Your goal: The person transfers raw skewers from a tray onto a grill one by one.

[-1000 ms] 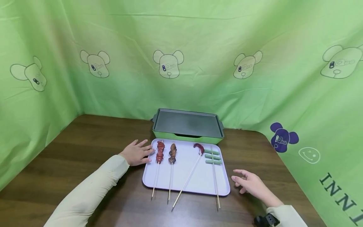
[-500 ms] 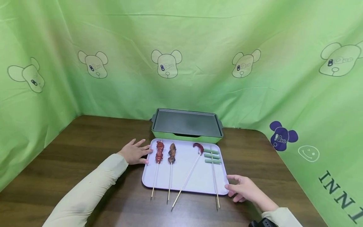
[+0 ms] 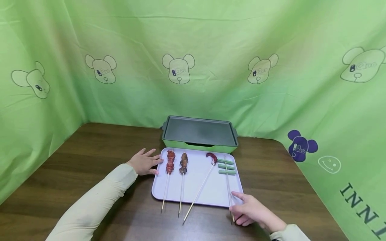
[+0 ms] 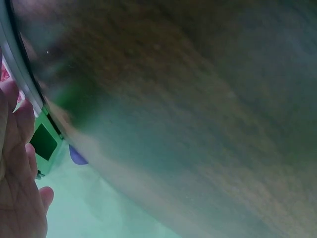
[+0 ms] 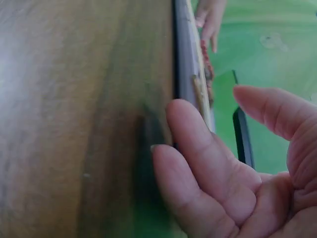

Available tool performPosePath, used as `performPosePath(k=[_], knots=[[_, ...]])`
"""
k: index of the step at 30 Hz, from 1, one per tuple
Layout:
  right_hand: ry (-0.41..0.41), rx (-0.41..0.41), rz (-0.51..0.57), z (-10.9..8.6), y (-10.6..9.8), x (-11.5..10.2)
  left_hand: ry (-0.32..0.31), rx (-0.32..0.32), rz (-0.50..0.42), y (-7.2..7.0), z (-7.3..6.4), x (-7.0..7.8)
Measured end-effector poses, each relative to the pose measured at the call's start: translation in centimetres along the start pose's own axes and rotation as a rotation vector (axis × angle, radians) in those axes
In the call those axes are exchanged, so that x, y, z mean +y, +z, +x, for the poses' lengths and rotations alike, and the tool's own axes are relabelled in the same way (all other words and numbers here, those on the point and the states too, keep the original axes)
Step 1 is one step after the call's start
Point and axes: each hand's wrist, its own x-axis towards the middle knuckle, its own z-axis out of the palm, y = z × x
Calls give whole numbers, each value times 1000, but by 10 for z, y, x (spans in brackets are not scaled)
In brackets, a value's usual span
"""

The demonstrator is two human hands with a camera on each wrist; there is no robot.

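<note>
A pale lilac tray (image 3: pixel 208 195) lies on the table with several skewers on it. My left hand (image 3: pixel 144 163) rests at its left rim, fingers spread and straight. At the near right corner, my right hand (image 3: pixel 251 211) is over the wooden stick of the skewer of green pieces (image 3: pixel 227 166). In the right wrist view its thumb (image 5: pixel 267 109) stands apart from the bent fingers, with a gap between. Left of the green skewer lies a curved dark red skewer (image 3: pixel 212 157), its stick slanting. A red meat skewer (image 3: pixel 170 162) and a brown one (image 3: pixel 183 163) lie at the left.
Directly behind the tray stands a green grill (image 3: pixel 169 143) with a flat dark plate (image 3: pixel 200 130) on top. A brown wooden table (image 3: pixel 99 150) carries everything. Green printed curtain (image 3: pixel 211 97) hangs behind and on both sides. Stick ends overhang the tray's front rim.
My right hand has moved left, from beside the tray to its near right corner and the green skewer's stick. The left hand stays at the left rim; the skewers have not moved.
</note>
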Motion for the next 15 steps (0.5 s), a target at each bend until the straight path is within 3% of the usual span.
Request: performPosePath(k=[7, 15], knots=[[-17, 15, -4, 6, 13, 3, -6, -12, -3, 1, -2, 2], [-18, 16, 79, 9, 12, -2, -5, -3, -12, -1, -2, 3]])
